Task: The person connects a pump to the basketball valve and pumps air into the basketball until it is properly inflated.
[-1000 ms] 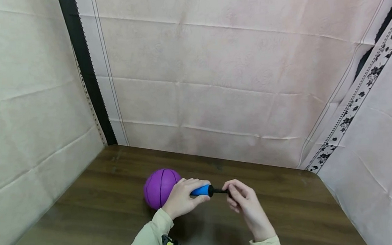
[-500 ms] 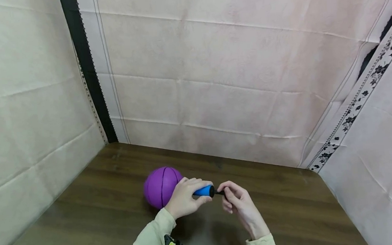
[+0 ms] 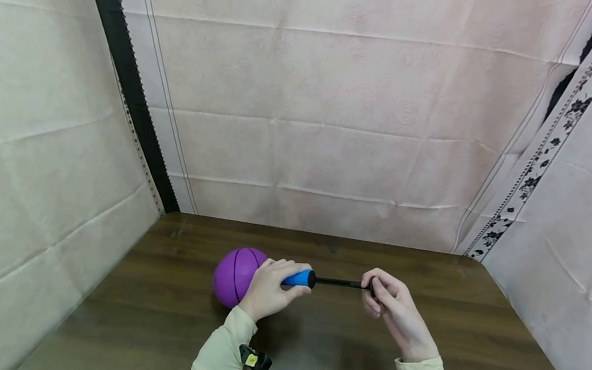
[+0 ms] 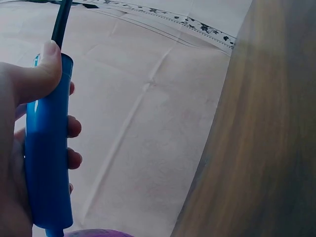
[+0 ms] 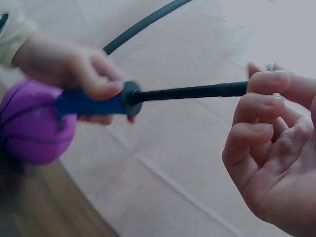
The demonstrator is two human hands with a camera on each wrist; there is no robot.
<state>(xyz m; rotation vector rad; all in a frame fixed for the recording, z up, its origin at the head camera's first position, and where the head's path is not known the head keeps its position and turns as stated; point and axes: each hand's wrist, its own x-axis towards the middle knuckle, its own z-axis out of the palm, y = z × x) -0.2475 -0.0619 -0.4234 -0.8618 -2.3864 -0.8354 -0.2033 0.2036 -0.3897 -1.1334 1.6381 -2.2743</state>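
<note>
A small hand pump with a blue barrel [image 4: 48, 148] lies across the front of me in the head view. My left hand [image 3: 271, 287] grips the barrel, its thumb along the black-capped end. From that end a long stretch of the black pump rod [image 5: 187, 93] shows. At the rod's far end, my right hand [image 3: 394, 310] pinches the black handle between thumb and fingers. The purple ball [image 3: 234, 278], marked with black lines like a basketball, sits on the table just left of my left hand. In the right wrist view the barrel's narrow end points at the ball.
The brown wood-grain table [image 3: 146, 333] runs back to pale cloth walls [image 3: 291, 122] on three sides. A black strip [image 3: 136, 104] marks the left corner, and a floral border [image 3: 532, 174] the right. A small black device [image 3: 255, 360] is worn at my left wrist.
My right hand first moves in toward the barrel, shortening the visible rod, then draws out to the right, exposing much more of it. My left hand and the ball shift slightly left.
</note>
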